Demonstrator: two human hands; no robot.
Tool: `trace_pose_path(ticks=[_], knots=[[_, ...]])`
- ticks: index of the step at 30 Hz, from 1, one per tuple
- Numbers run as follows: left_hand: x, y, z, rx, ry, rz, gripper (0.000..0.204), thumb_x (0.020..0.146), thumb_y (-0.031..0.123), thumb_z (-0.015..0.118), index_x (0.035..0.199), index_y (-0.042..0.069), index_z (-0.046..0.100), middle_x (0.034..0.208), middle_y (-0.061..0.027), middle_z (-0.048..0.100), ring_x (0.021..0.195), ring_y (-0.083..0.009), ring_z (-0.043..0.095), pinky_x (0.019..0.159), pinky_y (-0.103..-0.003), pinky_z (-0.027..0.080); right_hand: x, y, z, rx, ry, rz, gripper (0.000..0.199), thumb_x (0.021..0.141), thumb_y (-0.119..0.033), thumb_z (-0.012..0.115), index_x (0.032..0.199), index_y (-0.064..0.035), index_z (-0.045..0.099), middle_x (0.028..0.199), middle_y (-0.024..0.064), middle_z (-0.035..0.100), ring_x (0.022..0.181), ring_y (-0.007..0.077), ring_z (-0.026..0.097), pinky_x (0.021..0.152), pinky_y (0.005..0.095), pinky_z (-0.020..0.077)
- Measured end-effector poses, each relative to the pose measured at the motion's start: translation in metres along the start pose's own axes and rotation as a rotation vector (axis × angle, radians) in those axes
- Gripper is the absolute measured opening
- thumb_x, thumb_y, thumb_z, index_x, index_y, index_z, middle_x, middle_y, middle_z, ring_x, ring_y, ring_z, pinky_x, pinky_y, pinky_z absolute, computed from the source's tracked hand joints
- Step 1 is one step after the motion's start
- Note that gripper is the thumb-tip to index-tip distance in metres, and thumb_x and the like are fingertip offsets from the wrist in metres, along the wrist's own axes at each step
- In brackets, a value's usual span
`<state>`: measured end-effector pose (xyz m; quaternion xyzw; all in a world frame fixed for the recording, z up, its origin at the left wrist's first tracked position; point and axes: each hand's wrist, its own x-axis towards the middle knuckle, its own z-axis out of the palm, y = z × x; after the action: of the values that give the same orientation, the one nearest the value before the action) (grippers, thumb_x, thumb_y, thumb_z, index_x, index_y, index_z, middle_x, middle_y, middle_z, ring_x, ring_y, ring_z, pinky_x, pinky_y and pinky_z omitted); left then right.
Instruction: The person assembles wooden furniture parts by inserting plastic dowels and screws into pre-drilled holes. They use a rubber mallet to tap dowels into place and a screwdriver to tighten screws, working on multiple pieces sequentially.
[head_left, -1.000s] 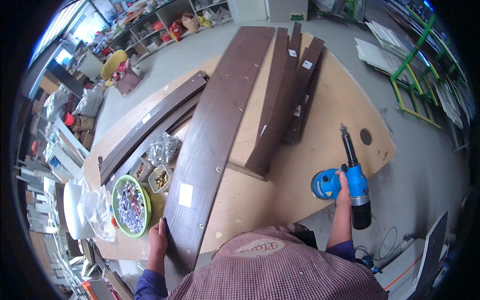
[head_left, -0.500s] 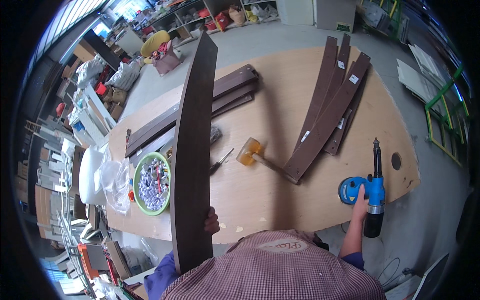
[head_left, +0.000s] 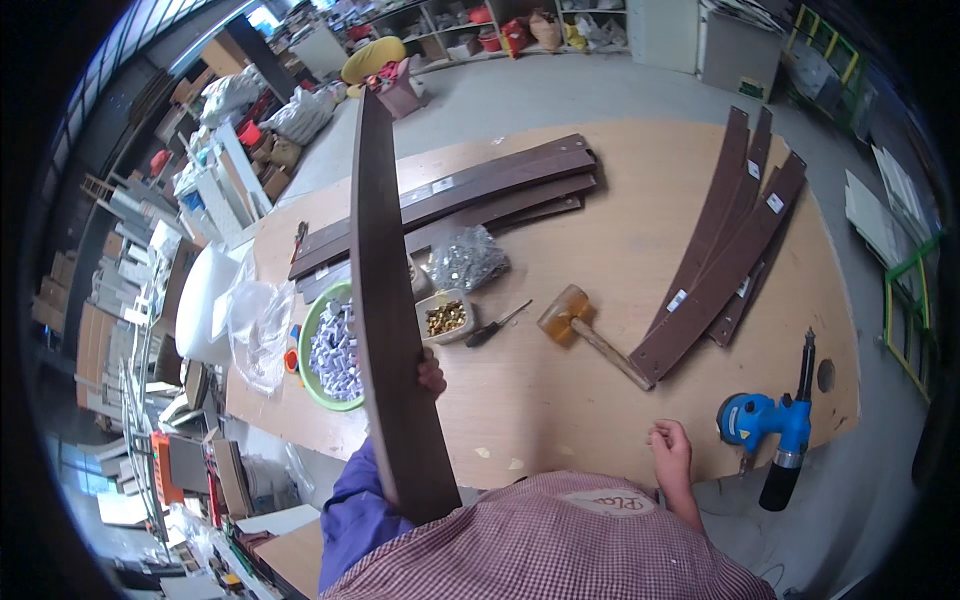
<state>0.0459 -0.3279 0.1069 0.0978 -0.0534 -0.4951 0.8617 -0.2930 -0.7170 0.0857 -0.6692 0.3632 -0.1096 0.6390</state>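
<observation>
- At nine o'clock: dark brown board (head_left: 385, 280), edge clamped in left hand (head_left: 431, 373).
- At four o'clock: right hand (head_left: 674, 456), empty, loosely parted.
- Better to steady board carefully, clear of green bowl (head_left: 338, 404) at eight.

Lower centre: apron (head_left: 540, 548), fine dark-red and white check; pale, lettered oval patch (head_left: 615, 502). Lower left of centre: violet-blue sleeve (head_left: 362, 505), creased. Right hand (head_left: 672, 447) bare.

From here I see the right hand (head_left: 672, 452) has let go of the blue rivet gun (head_left: 795, 428). The left hand (head_left: 430, 371) has tipped the brown board (head_left: 386, 300) up edgewise, revealing the amber-headed mallet (head_left: 600, 343).
</observation>
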Motion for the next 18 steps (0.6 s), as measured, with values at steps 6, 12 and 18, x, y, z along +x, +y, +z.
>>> trace_pose_path(ticks=[6, 12, 18], knots=[[0.035, 0.036, 0.007, 0.583, 0.688, 0.408, 0.06, 0.1, 0.059, 0.034, 0.108, 0.006, 0.061, 0.087, -0.007, 0.061, 0.075, -0.0203, 0.059, 0.067, -0.035, 0.049, 0.01, -0.084, 0.063, 0.112, -0.655, 0.014, 0.036, 0.095, -0.015, 0.061, 0.124, 0.0043, 0.051, 0.112, 0.0146, 0.064, 0.103, 0.0206, 0.063, 0.09, 0.0347, 0.0523], [0.103, -0.008, 0.018, 0.809, 1.413, 0.782, 0.072, 0.102, 0.053, 0.037, 0.11, -0.014, 0.063, 0.107, -0.019, 0.068, 0.096, -0.0254, 0.066, 0.086, -0.037, 0.05, 0.019, -0.11, 0.111, 0.221, -0.736, -0.137, 0.044, 0.099, -0.022, 0.057, 0.133, 0.0033, 0.044, 0.124, 0.0133, 0.059, 0.113, 0.0199, 0.058, 0.097, 0.0342, 0.0475], [0.124, -0.034, -0.001, 0.855, 1.635, 0.794, 0.064, 0.102, 0.046, 0.041, 0.104, -0.014, 0.062, 0.098, -0.0225, 0.069, 0.088, -0.0285, 0.068, 0.081, -0.041, 0.051, 0.065, -0.1, 0.123, 0.275, -0.373, 0.106, 0.023, 0.101, -0.02, 0.052, 0.113, -0.0007, 0.055, 0.102, 0.004, 0.062, 0.088, 0.0108, 0.058, 0.076, 0.0288, 0.051]])
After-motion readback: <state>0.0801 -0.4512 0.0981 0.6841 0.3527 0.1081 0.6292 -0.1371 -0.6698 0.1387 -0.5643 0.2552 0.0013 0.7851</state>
